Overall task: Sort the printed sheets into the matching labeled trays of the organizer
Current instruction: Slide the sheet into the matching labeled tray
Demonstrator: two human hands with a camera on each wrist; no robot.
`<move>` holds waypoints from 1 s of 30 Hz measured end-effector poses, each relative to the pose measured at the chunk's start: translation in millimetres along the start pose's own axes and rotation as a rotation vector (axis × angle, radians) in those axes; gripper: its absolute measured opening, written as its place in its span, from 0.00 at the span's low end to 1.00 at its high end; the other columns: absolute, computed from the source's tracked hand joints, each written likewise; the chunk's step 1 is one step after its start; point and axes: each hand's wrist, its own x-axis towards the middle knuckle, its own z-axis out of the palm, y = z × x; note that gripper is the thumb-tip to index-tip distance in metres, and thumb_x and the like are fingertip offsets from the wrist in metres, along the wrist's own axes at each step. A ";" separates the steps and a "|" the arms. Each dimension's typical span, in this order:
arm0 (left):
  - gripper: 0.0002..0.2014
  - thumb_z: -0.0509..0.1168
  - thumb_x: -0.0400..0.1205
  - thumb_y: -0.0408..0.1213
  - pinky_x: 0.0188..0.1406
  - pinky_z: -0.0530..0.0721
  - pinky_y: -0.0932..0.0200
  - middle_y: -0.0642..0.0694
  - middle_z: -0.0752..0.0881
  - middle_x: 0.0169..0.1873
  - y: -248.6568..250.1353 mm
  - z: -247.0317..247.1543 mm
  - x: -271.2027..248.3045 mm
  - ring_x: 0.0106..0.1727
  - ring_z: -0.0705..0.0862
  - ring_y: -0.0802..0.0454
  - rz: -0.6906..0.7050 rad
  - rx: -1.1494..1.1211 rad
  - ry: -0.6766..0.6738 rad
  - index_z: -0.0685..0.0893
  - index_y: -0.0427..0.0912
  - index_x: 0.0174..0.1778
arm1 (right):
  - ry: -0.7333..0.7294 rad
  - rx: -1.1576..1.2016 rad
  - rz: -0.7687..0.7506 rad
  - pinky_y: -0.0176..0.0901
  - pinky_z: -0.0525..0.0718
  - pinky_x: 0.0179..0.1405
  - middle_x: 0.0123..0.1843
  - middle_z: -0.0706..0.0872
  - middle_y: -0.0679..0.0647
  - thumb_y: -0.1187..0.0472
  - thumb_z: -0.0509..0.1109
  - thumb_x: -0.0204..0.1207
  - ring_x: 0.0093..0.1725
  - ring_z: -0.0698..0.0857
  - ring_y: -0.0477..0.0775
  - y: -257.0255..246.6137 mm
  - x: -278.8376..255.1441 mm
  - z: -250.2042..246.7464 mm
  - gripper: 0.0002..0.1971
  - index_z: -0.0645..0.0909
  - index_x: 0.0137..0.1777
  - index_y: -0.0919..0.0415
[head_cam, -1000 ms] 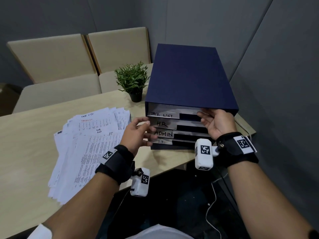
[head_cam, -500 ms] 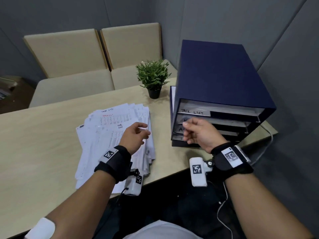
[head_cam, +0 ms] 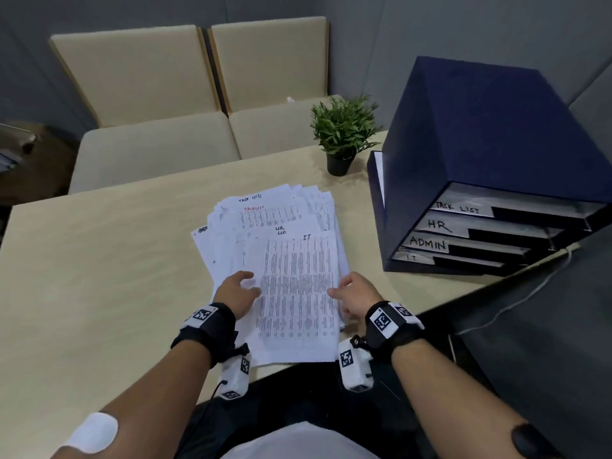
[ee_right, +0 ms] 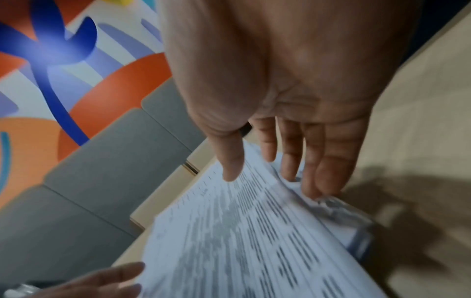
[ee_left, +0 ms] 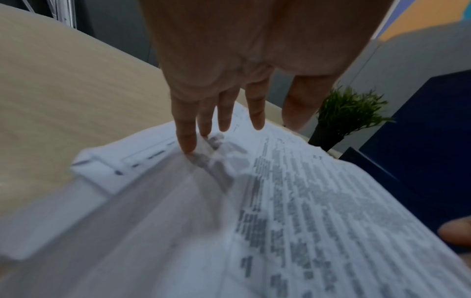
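Observation:
A loose stack of printed sheets (head_cam: 265,217) lies mid-table, its top sheet (head_cam: 298,293) marked IT. My left hand (head_cam: 236,291) rests at that sheet's left edge; in the left wrist view its straight fingers (ee_left: 188,141) touch the paper. On the right edge sits my right hand (head_cam: 351,291), with the thumb (ee_right: 229,169) over the top sheet and its fingers (ee_right: 313,181) against the stack's side. The dark blue organizer (head_cam: 480,134) stands to the right with trays labeled TASK LIST (head_cam: 458,208), HR (head_cam: 438,225), ADMIN (head_cam: 427,243) and IT (head_cam: 412,258).
A small potted plant (head_cam: 342,134) stands between the stack and the organizer. Two beige chairs (head_cam: 139,71) sit behind the wooden table (head_cam: 99,260). A white cable (head_cam: 530,289) hangs off the table's right corner beside the grey wall.
Both hands have left the organizer's front and come back to the paper stack, the left first. They now flank the top IT sheet.

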 end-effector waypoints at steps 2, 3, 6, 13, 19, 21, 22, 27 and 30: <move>0.26 0.66 0.81 0.38 0.71 0.72 0.53 0.43 0.71 0.77 -12.9 -1.1 3.8 0.74 0.73 0.44 -0.004 0.040 -0.050 0.71 0.44 0.77 | 0.028 -0.077 0.036 0.46 0.82 0.44 0.46 0.81 0.53 0.52 0.75 0.75 0.45 0.83 0.55 4.9 0.9 13.6 0.18 0.73 0.55 0.60; 0.28 0.66 0.81 0.39 0.74 0.69 0.52 0.44 0.70 0.78 -18.3 -1.2 4.7 0.76 0.71 0.44 -0.002 0.054 -0.079 0.69 0.45 0.78 | 0.034 -0.094 0.042 0.45 0.82 0.42 0.46 0.81 0.52 0.53 0.75 0.75 0.45 0.82 0.54 6.3 0.3 20.3 0.17 0.72 0.53 0.60; 0.31 0.68 0.80 0.40 0.76 0.66 0.52 0.44 0.67 0.79 -27.0 -1.3 5.8 0.78 0.67 0.45 0.013 0.047 -0.133 0.66 0.46 0.79 | 0.080 -0.141 0.050 0.42 0.76 0.41 0.52 0.82 0.56 0.53 0.75 0.74 0.47 0.81 0.55 8.6 -2.0 37.0 0.18 0.70 0.53 0.60; 0.34 0.69 0.79 0.40 0.76 0.66 0.51 0.45 0.67 0.79 -34.5 -8.7 12.6 0.78 0.67 0.46 0.046 -0.018 -0.170 0.65 0.46 0.80 | 0.231 -0.190 0.035 0.38 0.63 0.24 0.35 0.69 0.51 0.62 0.75 0.75 0.32 0.68 0.53 6.2 -3.9 50.3 0.22 0.60 0.34 0.57; 0.33 0.69 0.79 0.39 0.74 0.67 0.52 0.44 0.66 0.79 -37.0 -12.3 14.8 0.78 0.68 0.45 0.056 -0.031 -0.184 0.65 0.45 0.80 | 0.276 -0.121 0.057 0.48 0.81 0.51 0.48 0.84 0.63 0.64 0.70 0.79 0.51 0.84 0.64 3.3 -12.2 38.8 0.06 0.82 0.47 0.69; 0.32 0.69 0.79 0.39 0.74 0.67 0.53 0.44 0.67 0.79 -36.1 -13.5 15.2 0.78 0.68 0.45 0.056 -0.040 -0.187 0.66 0.45 0.79 | 0.277 -0.091 0.080 0.43 0.75 0.37 0.38 0.80 0.58 0.64 0.70 0.78 0.38 0.79 0.59 9.5 -10.3 33.3 0.09 0.78 0.37 0.64; 0.32 0.69 0.79 0.39 0.73 0.68 0.53 0.43 0.67 0.79 -36.0 -13.9 15.0 0.78 0.68 0.45 0.054 -0.044 -0.192 0.66 0.45 0.79 | 0.285 -0.077 0.090 0.41 0.71 0.33 0.36 0.78 0.55 0.63 0.70 0.78 0.35 0.76 0.56 13.8 -8.0 31.0 0.12 0.74 0.35 0.61; 0.31 0.70 0.79 0.38 0.74 0.67 0.52 0.44 0.67 0.79 -36.1 -15.3 16.1 0.78 0.68 0.45 0.065 -0.049 -0.211 0.68 0.44 0.78 | 0.298 0.136 0.039 0.50 0.84 0.59 0.56 0.89 0.54 0.63 0.69 0.78 0.56 0.87 0.58 26.8 -8.4 15.4 0.12 0.84 0.60 0.61; 0.31 0.69 0.79 0.38 0.75 0.69 0.50 0.42 0.66 0.79 -33.8 -17.1 14.8 0.78 0.68 0.44 0.062 -0.044 -0.222 0.67 0.44 0.78 | 0.285 0.297 0.012 0.58 0.86 0.58 0.48 0.92 0.54 0.68 0.68 0.79 0.50 0.90 0.59 30.0 -16.5 7.6 0.08 0.86 0.49 0.57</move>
